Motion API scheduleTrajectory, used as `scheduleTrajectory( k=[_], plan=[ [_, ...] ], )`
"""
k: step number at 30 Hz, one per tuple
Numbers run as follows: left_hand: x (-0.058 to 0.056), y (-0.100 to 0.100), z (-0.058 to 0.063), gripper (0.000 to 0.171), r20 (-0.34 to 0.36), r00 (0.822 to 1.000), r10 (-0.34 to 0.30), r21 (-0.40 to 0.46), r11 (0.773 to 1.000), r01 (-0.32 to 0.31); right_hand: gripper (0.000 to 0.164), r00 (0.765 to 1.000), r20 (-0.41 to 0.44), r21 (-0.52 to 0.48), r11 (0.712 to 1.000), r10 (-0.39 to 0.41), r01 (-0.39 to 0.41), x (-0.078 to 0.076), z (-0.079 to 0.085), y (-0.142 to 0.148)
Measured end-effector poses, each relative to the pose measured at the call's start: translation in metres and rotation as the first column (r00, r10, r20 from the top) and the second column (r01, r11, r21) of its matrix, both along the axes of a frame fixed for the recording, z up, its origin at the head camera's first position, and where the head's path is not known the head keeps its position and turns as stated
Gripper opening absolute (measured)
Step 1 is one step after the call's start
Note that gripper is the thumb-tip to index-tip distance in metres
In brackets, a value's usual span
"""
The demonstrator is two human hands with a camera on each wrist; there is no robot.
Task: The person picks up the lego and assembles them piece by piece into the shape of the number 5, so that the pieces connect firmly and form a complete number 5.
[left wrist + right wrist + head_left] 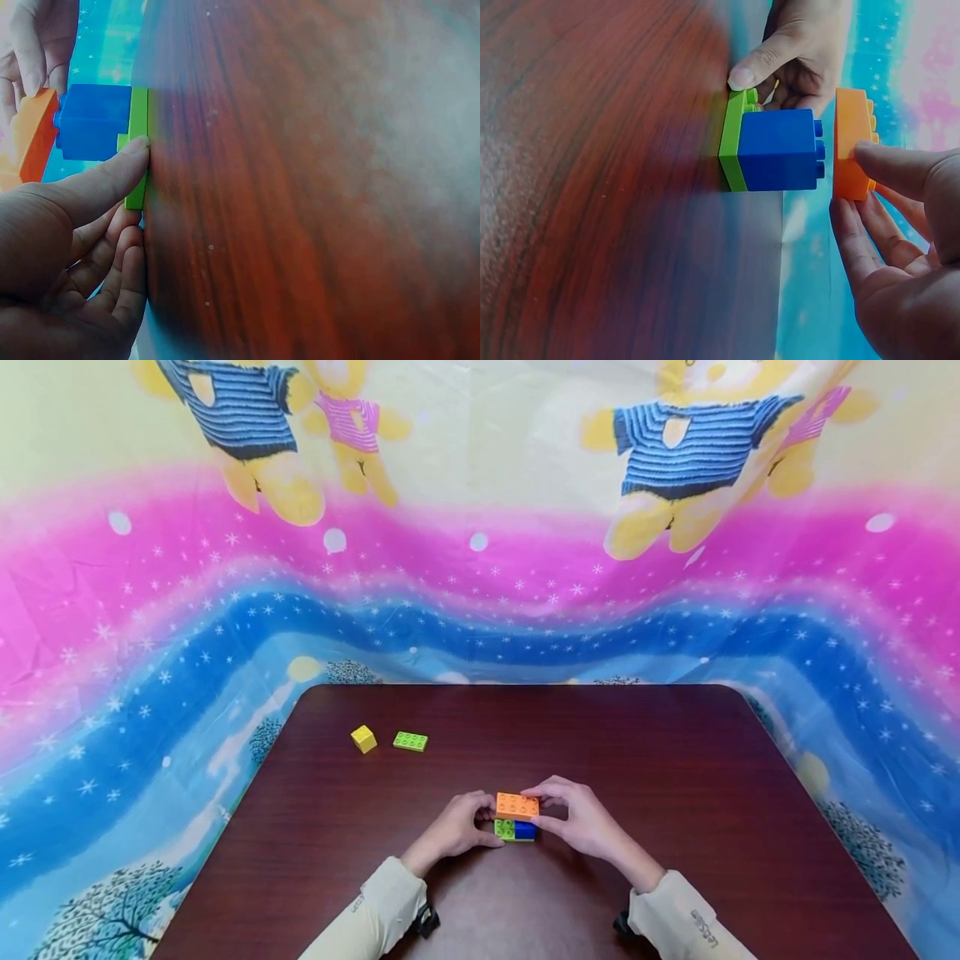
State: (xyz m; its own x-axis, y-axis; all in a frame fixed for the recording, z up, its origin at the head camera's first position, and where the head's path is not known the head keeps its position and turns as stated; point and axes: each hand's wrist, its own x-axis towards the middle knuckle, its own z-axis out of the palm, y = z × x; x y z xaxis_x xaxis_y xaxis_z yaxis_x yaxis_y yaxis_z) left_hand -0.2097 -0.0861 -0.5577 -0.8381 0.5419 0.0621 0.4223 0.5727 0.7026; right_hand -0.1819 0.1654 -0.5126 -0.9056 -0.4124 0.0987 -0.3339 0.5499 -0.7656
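Note:
A thin green building-block plate [504, 831] lies on the table with a blue block [780, 150] standing on one end of it. My left hand [456, 827] pinches the other end of the plate between thumb and fingers, as the left wrist view shows. Over the blue block, my right hand [583, 820] holds an orange brick [517, 806] by its edges, studs facing up. In the right wrist view the orange brick is a small gap above the blue block's studs, slightly tilted in the left wrist view.
Toward the back left of the dark wooden table [645, 743] sit a yellow block [363, 739] and a second thin green plate [411, 742]. A printed cloth [465, 577] with bears hangs behind and around the table's edges.

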Motion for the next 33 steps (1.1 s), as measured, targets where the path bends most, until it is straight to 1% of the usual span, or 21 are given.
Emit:
scheduleTrajectory(
  k=[4,11,18,26,33],
  plan=[
    [0.0002,0.0002,-0.0001,0.032,0.004,1.000,0.006,0.004,1.000,-0.006,0.042,1.000,-0.003,0.005,1.000,0.002,-0.002,0.0003,-0.0024,-0.0007],
    [-0.0007,0.0001,-0.0020,0.033,0.009,1.000,0.007,-0.007,1.000,-0.007,0.043,1.000,0.019,0.013,1.000,0.000,0.000,0.0015,-0.0053,-0.0015],
    [-0.0005,0.0004,-0.0013,0.033,0.000,1.000,0.003,-0.005,1.000,-0.003,0.042,1.000,0.010,0.011,1.000,0.010,-0.010,0.0009,-0.0054,-0.0017],
    [-0.0009,0.0006,-0.0006,0.034,-0.006,1.000,0.009,-0.029,1.000,-0.009,0.041,0.999,0.004,0.021,0.999,0.036,-0.036,0.0001,-0.0042,-0.0005],
    [-0.0020,0.0001,-0.0027,0.034,-0.008,1.000,0.008,-0.021,1.000,-0.008,0.041,0.999,-0.007,0.029,0.999,0.044,-0.044,-0.0002,-0.0052,-0.0001]
  ],
)
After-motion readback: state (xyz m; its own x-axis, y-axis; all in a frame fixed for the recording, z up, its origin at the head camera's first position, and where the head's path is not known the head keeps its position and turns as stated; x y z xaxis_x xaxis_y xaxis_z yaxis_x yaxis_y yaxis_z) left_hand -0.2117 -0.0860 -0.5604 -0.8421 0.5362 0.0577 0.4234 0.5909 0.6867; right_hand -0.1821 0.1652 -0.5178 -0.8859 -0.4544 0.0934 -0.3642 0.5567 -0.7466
